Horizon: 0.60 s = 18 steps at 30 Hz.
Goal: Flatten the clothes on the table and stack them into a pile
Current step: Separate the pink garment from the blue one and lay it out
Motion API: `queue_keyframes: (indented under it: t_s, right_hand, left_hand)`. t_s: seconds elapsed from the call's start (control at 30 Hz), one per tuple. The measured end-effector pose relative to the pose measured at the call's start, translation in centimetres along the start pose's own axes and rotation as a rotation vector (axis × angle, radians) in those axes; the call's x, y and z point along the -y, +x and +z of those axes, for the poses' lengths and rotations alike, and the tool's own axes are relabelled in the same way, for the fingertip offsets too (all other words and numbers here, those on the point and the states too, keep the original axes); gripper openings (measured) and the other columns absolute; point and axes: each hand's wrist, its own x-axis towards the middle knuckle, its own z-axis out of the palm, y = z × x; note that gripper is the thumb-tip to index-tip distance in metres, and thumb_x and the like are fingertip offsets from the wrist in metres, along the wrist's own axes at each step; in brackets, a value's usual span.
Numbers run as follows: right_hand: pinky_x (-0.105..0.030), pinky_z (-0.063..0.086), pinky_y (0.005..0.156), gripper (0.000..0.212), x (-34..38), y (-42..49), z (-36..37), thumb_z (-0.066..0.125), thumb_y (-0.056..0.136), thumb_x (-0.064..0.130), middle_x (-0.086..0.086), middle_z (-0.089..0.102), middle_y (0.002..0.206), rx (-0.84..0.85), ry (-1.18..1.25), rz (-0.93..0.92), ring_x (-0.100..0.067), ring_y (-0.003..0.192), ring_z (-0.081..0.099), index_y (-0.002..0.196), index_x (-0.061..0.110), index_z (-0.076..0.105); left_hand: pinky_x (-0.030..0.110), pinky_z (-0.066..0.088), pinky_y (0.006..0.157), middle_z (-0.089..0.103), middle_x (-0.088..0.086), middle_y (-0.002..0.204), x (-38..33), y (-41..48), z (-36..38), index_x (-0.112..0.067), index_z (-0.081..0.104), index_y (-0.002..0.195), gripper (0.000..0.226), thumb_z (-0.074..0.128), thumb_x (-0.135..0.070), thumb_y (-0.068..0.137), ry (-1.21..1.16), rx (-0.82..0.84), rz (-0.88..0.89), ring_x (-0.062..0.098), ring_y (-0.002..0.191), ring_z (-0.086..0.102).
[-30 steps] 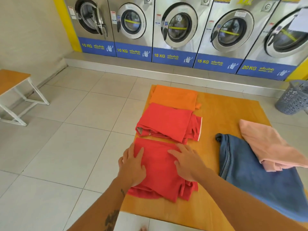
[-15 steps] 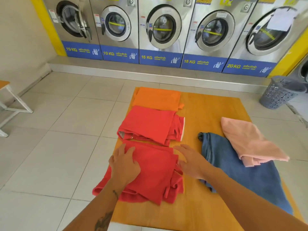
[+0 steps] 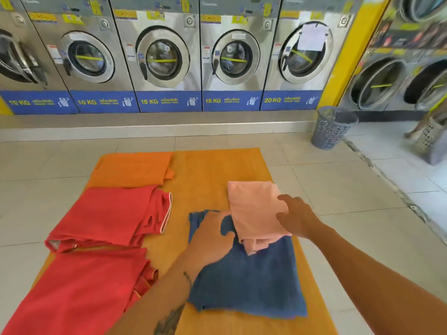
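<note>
Both hands open: left hand (image 3: pixel 212 240) on blue garment (image 3: pixel 246 281), right hand (image 3: pixel 294 216) touching pink garment (image 3: pixel 254 211) atop it. Washers (image 3: pixel 164 56) marked 10/15/20 KG; orange table (image 3: pixel 212 170), tile floor (image 3: pixel 350 189).

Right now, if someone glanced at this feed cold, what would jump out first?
Probably the bright clothes on the orange table: two red garments along the left side, a folded orange one beyond them. Next, both hands at the right: the left hand on the blue garment, the right hand on the pink garment that lies partly over it. Behind runs a row of steel washing machines.
</note>
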Motion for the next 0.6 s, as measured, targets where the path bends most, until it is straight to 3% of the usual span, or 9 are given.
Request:
queue_keyframes:
  t_s: [0.1,0.2,0.27,0.33,0.37,0.4,0.47,0.53,0.6]
  right_hand:
    - [-0.041,0.047,0.088,0.063,-3.4,1.1,-0.1,0.055,0.092,0.031,-0.016,0.045,0.14,0.107,0.184,0.057,-0.034,0.116,0.053,0.15,0.024,0.03]
    - [-0.038,0.046,0.089,0.057,-5.0,1.6,0.6,0.056,0.093,0.024,-0.013,0.05,0.138,0.15,0.414,0.061,-0.029,0.111,0.053,0.146,0.021,0.035]
    - [-0.034,0.045,0.083,0.054,-5.2,1.6,1.0,0.055,0.092,0.02,-0.011,0.051,0.135,0.125,0.43,0.046,-0.027,0.106,0.053,0.144,0.02,0.039]
    - [-0.033,0.046,0.077,0.054,-5.0,1.7,1.2,0.055,0.089,0.017,-0.01,0.053,0.131,0.079,0.439,0.038,-0.027,0.103,0.055,0.142,0.021,0.042]
    - [-0.033,0.047,0.076,0.055,-4.8,1.6,1.1,0.054,0.087,0.015,-0.009,0.053,0.129,0.064,0.467,0.043,-0.027,0.102,0.056,0.14,0.022,0.043]
    - [-0.034,0.049,0.076,0.055,-4.4,1.4,1.0,0.053,0.085,0.012,-0.008,0.054,0.127,0.048,0.492,0.045,-0.028,0.102,0.057,0.139,0.022,0.044]
    - [-0.037,0.053,0.077,0.056,-3.5,1.1,0.4,0.05,0.081,0.009,-0.008,0.055,0.125,0.014,0.497,0.027,-0.028,0.103,0.058,0.135,0.022,0.047]
    - [-0.04,0.055,0.081,0.056,-2.2,0.7,-0.2,0.049,0.077,0.008,-0.007,0.056,0.122,-0.019,0.465,0.009,-0.028,0.101,0.059,0.132,0.022,0.05]
    - [-0.038,0.056,0.075,0.052,-0.6,-0.1,-0.5,0.05,0.078,0.01,-0.004,0.056,0.116,-0.022,0.502,-0.016,-0.026,0.097,0.06,0.128,0.024,0.052]
  left_hand:
    - [0.032,0.056,0.079,0.066,0.0,0.091,-2.4,1.2,4.0,-0.024,0.064,0.085,0.018,0.048,-0.027,0.078,0.035,0.063,-0.003,0.011,0.085,0.061]
    - [0.036,0.062,0.069,0.061,0.002,0.111,0.1,4.0,8.2,-0.037,0.059,0.092,0.023,0.056,-0.036,0.069,-0.023,0.078,-0.106,0.017,0.091,0.065]
    - [0.043,0.061,0.057,0.06,0.015,0.112,1.9,5.5,10.3,-0.032,0.058,0.083,0.019,0.061,-0.031,0.064,-0.017,0.05,-0.152,0.021,0.082,0.064]
    - [0.037,0.056,0.05,0.063,0.016,0.099,0.4,5.3,10.3,-0.024,0.058,0.072,0.019,0.066,-0.035,0.059,-0.031,0.003,-0.204,0.017,0.073,0.055]
    - [0.031,0.051,0.051,0.063,0.012,0.09,-0.9,4.8,9.8,-0.016,0.059,0.07,0.03,0.063,-0.041,0.055,-0.058,-0.039,-0.213,0.017,0.071,0.052]
    - [0.03,0.051,0.055,0.063,0.01,0.085,-2.1,4.4,9.3,-0.008,0.061,0.071,0.04,0.058,-0.044,0.053,-0.062,-0.083,-0.22,0.02,0.074,0.055]
    - [0.026,0.054,0.077,0.061,0.01,0.102,-3.1,4.2,8.5,-0.008,0.07,0.089,0.037,0.055,-0.033,0.066,-0.069,-0.144,-0.21,0.023,0.095,0.06]
    - [0.001,0.04,0.077,0.048,-0.003,0.117,-3.6,4.0,7.1,-0.014,0.069,0.115,0.034,0.052,-0.008,0.086,-0.025,-0.144,-0.181,0.011,0.104,0.049]
    - [-0.002,0.037,0.072,0.046,-0.008,0.118,-3.3,3.7,4.9,-0.016,0.069,0.118,0.039,0.049,0.0,0.089,0.009,-0.176,-0.135,0.007,0.103,0.046]
